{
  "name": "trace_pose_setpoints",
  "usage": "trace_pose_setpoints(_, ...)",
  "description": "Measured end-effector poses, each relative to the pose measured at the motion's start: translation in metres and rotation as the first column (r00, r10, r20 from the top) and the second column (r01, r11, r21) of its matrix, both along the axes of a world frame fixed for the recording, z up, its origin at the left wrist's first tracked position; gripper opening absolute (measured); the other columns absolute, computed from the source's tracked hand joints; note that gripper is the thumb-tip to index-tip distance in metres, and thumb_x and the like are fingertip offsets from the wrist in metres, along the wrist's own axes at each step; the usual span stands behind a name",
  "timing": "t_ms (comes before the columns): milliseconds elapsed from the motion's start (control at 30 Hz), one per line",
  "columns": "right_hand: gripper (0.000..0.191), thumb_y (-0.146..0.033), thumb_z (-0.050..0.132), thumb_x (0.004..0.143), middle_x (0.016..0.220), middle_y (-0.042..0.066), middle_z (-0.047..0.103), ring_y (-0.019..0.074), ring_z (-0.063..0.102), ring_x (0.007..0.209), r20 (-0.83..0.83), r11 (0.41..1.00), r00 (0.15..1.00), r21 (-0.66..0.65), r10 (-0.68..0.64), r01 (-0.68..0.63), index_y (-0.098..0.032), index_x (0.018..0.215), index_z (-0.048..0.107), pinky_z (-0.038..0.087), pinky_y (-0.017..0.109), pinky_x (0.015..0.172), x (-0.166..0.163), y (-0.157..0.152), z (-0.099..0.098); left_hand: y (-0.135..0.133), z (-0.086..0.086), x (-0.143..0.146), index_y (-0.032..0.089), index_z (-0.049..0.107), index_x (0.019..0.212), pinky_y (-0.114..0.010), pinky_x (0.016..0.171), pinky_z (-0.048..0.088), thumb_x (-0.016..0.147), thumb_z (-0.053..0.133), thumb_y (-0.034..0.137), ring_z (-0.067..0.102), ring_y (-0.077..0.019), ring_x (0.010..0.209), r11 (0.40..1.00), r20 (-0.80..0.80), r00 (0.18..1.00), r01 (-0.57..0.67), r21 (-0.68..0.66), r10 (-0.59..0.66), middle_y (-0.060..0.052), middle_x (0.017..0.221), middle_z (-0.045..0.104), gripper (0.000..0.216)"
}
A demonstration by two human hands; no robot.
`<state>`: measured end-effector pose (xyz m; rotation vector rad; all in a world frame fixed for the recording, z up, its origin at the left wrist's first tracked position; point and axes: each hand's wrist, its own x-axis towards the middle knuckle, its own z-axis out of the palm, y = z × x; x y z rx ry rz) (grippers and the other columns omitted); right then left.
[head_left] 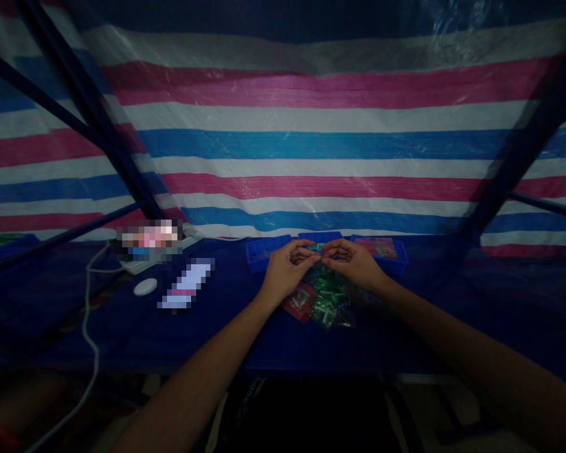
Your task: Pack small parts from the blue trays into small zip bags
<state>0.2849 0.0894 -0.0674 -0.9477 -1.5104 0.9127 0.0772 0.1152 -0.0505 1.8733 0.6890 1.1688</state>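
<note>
Close together over the blue table, my left hand (290, 267) and my right hand (353, 263) meet at the fingertips. Both are closed in a pinch, and whatever they hold between them is too small and dark to make out. Below them lies a pile of small clear bags with green contents (327, 299). A red packet (300, 301) is at the pile's left side, partly under my left hand. Behind my hands stand a left blue bin (259, 253), a middle blue bin (318, 236) partly hidden by my fingers, and a right blue bin (400, 261) with a reddish packet (376, 246) in it.
On the left of the blue table (245, 333) are a round white object (145, 287), a blurred-out bright rectangle (187, 284) and a white power strip (160, 257). A white cable (94, 343) runs over the left edge. Metal frame posts (514, 157) and a striped sheet (311, 145) enclose the back.
</note>
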Motion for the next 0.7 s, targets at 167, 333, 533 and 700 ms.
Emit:
trace_pose_setpoints(167, 0.04, -0.035, 0.081, 0.078, 0.093, 0.002, 0.072, 0.0157, 0.069, 0.083, -0.009, 0.999, 0.999, -0.003, 0.052, -0.052, -0.022, 0.112, 0.065, 0.057, 0.032, 0.078, 0.0001, 0.0, -0.0011, -0.0016, 0.001, 0.0, 0.02, 0.065, 0.12, -0.038, 0.088, 0.061, 0.091, 0.073, 0.034, 0.076, -0.0208, 0.094, 1.0, -0.004, 1.0, 0.02, -0.019, -0.02, -0.008, 0.102, 0.079, 0.034)
trace_pose_setpoints(333, 0.042, -0.035, 0.083, 0.077, 0.096, 0.003, 0.073, 0.0172, 0.07, 0.087, -0.014, 0.998, 0.998, -0.021, 0.055, -0.055, -0.022, 0.113, 0.065, 0.057, 0.033, 0.079, 0.0007, -0.0007, -0.0005, -0.0022, 0.0023, -0.0008, 0.019, 0.067, 0.119, -0.039, 0.09, 0.06, 0.09, 0.074, 0.037, 0.077, -0.0218, 0.094, 0.999, -0.011, 1.0, 0.019, -0.043, -0.019, -0.009, 0.104, 0.079, 0.035)
trace_pose_setpoints(533, 0.038, -0.032, 0.08, 0.078, 0.094, 0.003, 0.072, 0.0154, 0.068, 0.082, 0.003, 1.0, 1.0, -0.005, 0.028, -0.028, -0.021, 0.111, 0.066, 0.056, 0.031, 0.076, -0.001, -0.0013, 0.001, -0.0007, 0.0005, 0.0004, 0.019, 0.064, 0.122, -0.036, 0.088, 0.06, 0.09, 0.074, 0.031, 0.076, -0.0202, 0.094, 0.999, 0.01, 1.0, 0.025, -0.037, -0.025, -0.009, 0.104, 0.078, 0.037)
trace_pose_setpoints(700, 0.037, -0.034, 0.08, 0.078, 0.093, 0.002, 0.071, 0.0153, 0.068, 0.08, -0.006, 1.0, 1.0, -0.016, 0.018, -0.019, -0.021, 0.109, 0.065, 0.057, 0.032, 0.078, -0.0024, -0.0015, 0.0014, 0.0011, 0.0008, -0.0016, 0.019, 0.064, 0.12, -0.036, 0.083, 0.06, 0.089, 0.075, 0.035, 0.076, -0.0209, 0.088, 0.999, -0.039, 0.999, -0.035, -0.028, 0.034, -0.007, 0.096, 0.079, 0.037)
